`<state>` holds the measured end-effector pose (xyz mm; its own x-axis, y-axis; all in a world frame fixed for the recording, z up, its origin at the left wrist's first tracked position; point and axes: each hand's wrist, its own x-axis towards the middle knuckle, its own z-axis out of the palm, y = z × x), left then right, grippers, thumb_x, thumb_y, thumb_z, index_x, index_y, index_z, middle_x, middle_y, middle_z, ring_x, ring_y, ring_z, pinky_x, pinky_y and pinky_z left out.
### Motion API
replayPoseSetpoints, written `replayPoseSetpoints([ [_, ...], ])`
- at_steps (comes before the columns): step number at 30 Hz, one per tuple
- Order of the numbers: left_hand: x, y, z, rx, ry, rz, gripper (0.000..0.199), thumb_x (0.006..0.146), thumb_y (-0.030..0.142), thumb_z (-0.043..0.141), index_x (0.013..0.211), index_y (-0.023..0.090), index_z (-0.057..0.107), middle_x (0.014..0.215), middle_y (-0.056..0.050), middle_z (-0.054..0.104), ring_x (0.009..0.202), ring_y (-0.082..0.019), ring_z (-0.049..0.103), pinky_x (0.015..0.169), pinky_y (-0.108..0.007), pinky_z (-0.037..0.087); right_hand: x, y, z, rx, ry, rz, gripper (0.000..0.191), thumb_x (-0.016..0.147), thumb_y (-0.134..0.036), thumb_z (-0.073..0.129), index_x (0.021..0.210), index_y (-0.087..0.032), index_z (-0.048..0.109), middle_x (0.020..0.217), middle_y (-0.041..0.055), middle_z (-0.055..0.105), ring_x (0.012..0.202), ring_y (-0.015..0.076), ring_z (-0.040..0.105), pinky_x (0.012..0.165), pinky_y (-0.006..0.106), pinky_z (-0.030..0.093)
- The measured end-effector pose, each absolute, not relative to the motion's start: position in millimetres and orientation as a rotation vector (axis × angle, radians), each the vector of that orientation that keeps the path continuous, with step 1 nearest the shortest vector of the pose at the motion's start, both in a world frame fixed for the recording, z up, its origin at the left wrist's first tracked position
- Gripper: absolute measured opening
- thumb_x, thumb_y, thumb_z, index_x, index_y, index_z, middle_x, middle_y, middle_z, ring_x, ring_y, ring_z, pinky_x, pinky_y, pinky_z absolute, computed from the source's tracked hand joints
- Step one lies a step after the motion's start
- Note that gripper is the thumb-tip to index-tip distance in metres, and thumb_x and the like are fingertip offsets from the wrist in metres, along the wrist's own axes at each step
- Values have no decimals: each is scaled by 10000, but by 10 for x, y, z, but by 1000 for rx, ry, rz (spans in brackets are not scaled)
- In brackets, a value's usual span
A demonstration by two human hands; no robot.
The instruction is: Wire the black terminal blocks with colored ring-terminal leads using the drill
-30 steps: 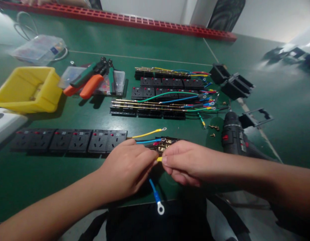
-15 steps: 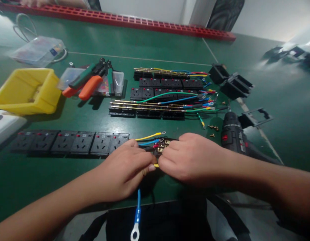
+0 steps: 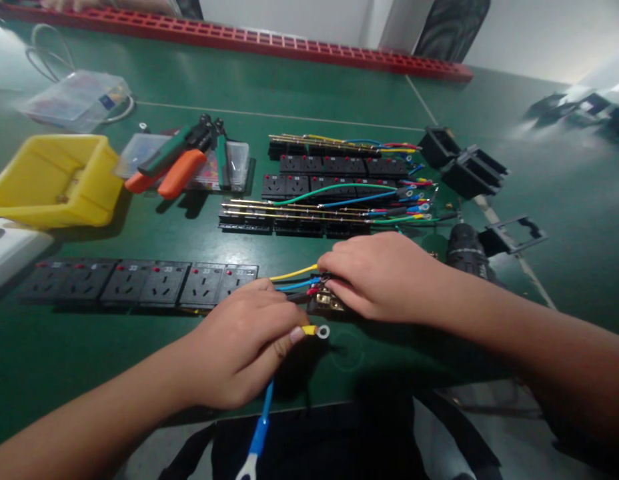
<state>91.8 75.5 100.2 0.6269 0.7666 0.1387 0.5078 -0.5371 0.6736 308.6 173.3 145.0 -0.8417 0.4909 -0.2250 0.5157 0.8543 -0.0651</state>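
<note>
My left hand (image 3: 249, 340) pinches a yellow ring terminal (image 3: 315, 331), whose ring points right. A blue wire with a ring terminal (image 3: 258, 437) hangs below that hand over the table's front edge. Behind the fingers lies a long black socket strip (image 3: 154, 283). From its right end, yellow, blue and dark wires reach a small black block with brass contacts (image 3: 329, 300). My right hand (image 3: 384, 277) is closed at the back of this block, fingertips by the upper wire ends; what they grip there is too small to tell.
Wired socket strips (image 3: 309, 217) lie in rows behind the hands. A power drill (image 3: 464, 250) and black housings (image 3: 472, 170) are at right. At left are a yellow bin (image 3: 54, 180) and orange-green pliers (image 3: 182, 167) on a clear box. A red rail (image 3: 239, 41) crosses the back.
My right hand has moved up and away from my left, uncovering the yellow terminal's ring and the brass contacts. The hanging blue wire has swung slightly left.
</note>
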Motion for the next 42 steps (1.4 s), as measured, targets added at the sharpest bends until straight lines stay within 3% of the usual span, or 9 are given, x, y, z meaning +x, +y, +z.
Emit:
replayPoseSetpoints([
  [8, 937, 800, 995, 2464, 1034, 452, 224, 957, 245, 485, 863, 190, 681, 800, -37, 642, 779, -186, 542, 732, -366, 363, 3099, 1770, 1390, 700, 2901, -128, 303, 997, -330, 442, 897, -164, 674, 856, 65, 680, 759, 171, 578, 607, 310, 154],
  [18, 928, 896, 900, 2521, 1415, 520, 231, 995, 266, 474, 1136, 164, 625, 1061, -71, 665, 956, -229, 538, 848, -386, 386, 3130, 1770, 1318, 110, 3279, 233, 335, 1031, -203, 376, 858, -166, 660, 718, 25, 595, 682, 139, 429, 609, 325, 140],
  [21, 926, 900, 883, 2599, 1363, 450, 200, 1012, 285, 462, 1011, 186, 636, 926, -32, 679, 875, -217, 550, 753, -364, 321, 3120, 1730, 1334, 131, 3309, 90, 345, 1038, -228, 368, 875, -175, 668, 753, 22, 620, 701, 132, 460, 610, 327, 154],
  [23, 914, 902, 862, 2627, 1339, 467, 204, 1020, 278, 457, 964, 187, 631, 890, -18, 691, 846, -205, 576, 729, -357, 295, 3111, 1700, 1367, 429, 3251, -134, 288, 1013, -290, 430, 931, -168, 678, 814, 29, 658, 720, 128, 499, 614, 318, 178],
  [26, 898, 899, 828, 2634, 1342, 514, 181, 1022, 271, 474, 1007, 188, 634, 935, -9, 721, 843, -188, 623, 735, -351, 296, 3077, 1653, 1454, 903, 2935, -511, 340, 965, -429, 480, 937, -169, 698, 814, 32, 684, 685, 122, 526, 600, 292, 197],
  [28, 896, 894, 813, 2639, 1346, 556, 173, 1021, 263, 478, 1024, 187, 634, 938, -5, 729, 832, -181, 640, 734, -344, 297, 3036, 1621, 1507, 996, 2759, -623, 417, 968, -485, 446, 858, -176, 703, 769, 30, 679, 648, 115, 510, 589, 279, 194],
  [31, 902, 891, 801, 2652, 1350, 604, 173, 1018, 247, 470, 1004, 186, 631, 912, 1, 729, 805, -177, 647, 726, -339, 295, 2972, 1593, 1526, 1024, 2659, -730, 405, 964, -439, 441, 771, -174, 678, 728, 21, 655, 619, 101, 474, 579, 268, 208],
  [37, 889, 905, 770, 2683, 1330, 552, 208, 1009, 184, 423, 927, 191, 614, 790, 22, 693, 694, -176, 600, 725, -344, 289, 2917, 1626, 1436, 1142, 2390, -1338, 299, 893, -352, 477, 712, -176, 636, 676, -13, 599, 605, 87, 481, 531, 233, 288],
  [42, 879, 908, 744, 2731, 1373, 572, 203, 1021, 218, 425, 957, 199, 617, 790, 22, 690, 693, -182, 581, 744, -345, 282, 2892, 1637, 1427, 1163, 2493, -1164, 256, 857, -302, 477, 678, -172, 606, 645, -13, 575, 568, 78, 462, 492, 244, 247],
])
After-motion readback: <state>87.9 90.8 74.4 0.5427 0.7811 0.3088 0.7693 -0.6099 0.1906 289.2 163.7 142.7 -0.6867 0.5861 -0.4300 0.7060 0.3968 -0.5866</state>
